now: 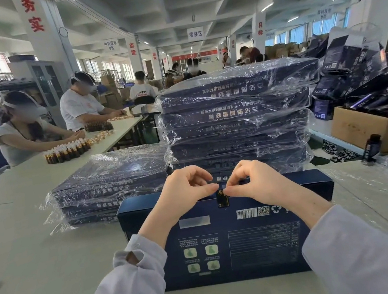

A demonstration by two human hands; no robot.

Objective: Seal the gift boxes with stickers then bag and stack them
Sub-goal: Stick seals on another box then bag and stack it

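Gift box (pixel 249 245), dark blue, lies flat on the table (pixel 30 252). Left hand (pixel 188 186) and right hand (pixel 251 181) pinch the sticker (pixel 222 199) at its 12 o'clock edge. Tall bagged stack (pixel 238 117) stands behind at 12 o'clock, low bagged stack (pixel 114 181) at 10.

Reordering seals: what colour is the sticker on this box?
The small rectangular sticker is black with gold print; head view.

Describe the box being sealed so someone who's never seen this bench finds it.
On the pale table, find the tall stack of plastic-wrapped boxes. In front of it lies a dark blue box, left hand and right hand pinching a sticker at its far edge. Unlike the stacked boxes, it is unwrapped.
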